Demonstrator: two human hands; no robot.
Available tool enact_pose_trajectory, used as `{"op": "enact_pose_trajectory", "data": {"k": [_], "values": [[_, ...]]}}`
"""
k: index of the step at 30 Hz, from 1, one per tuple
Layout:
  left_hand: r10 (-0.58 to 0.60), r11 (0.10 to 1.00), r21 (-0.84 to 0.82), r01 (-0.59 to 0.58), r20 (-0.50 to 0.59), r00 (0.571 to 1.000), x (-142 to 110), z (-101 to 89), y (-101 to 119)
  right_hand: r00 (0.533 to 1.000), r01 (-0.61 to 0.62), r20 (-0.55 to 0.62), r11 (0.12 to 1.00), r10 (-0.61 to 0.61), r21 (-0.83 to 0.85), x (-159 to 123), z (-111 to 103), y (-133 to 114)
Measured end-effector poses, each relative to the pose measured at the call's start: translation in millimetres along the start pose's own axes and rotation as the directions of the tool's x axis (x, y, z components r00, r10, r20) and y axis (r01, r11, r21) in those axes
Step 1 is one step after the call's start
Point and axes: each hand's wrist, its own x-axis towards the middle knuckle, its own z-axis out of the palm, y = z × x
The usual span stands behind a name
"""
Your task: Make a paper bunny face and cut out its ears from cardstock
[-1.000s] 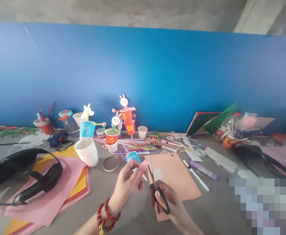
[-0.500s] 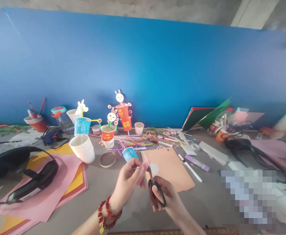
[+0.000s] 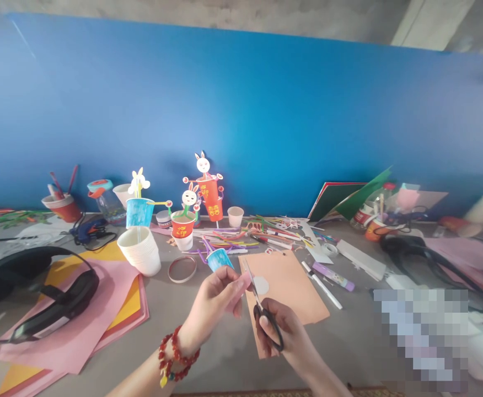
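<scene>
My left hand (image 3: 220, 295) pinches a small piece of pink paper (image 3: 246, 280) between thumb and fingers. Black-handled scissors (image 3: 260, 302) are in my right hand (image 3: 282, 328), their blades pointing up and away beside the pink paper. Whether the blades touch it I cannot tell. Under the blades lies a peach-coloured sheet (image 3: 295, 292), with a white paper disc (image 3: 261, 285) on it. Just beyond my left hand a blue-painted paper cup (image 3: 219, 259) is tilted, with purple strips at its side.
Cup figures with rabbit heads (image 3: 182, 226) stand at the back, near a stack of white cups (image 3: 140, 251). A tape roll (image 3: 182, 269) lies left of my hands. A white pen (image 3: 324, 286) and a purple glue stick (image 3: 333, 275) are on the right, a black headset (image 3: 76, 298) left.
My left wrist has shifted slightly left and down. My right hand and the scissors have moved a little right and down. Both hands keep their hold.
</scene>
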Motion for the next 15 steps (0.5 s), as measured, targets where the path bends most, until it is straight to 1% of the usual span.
{"op": "enact_pose_trajectory", "data": {"k": [4, 13, 15], "values": [[-0.015, 0.999, 0.049, 0.014, 0.027, 1.0, 2, -6.2, 3, 1.0, 0.01, -0.011, 0.999, -0.01, -0.048, -1, -2, -3], [-0.06, 0.98, 0.193, 0.038, 0.108, 0.992, 5, -14.6, 14, 0.998, 0.05, 0.039, 0.997, -0.048, -0.059, -4, -9, -8], [-0.07, 0.974, 0.221, 0.042, 0.12, 0.99, 5, -16.2, 17, 0.998, 0.041, 0.041, 0.997, -0.038, -0.072, -5, -11, -8]]}}
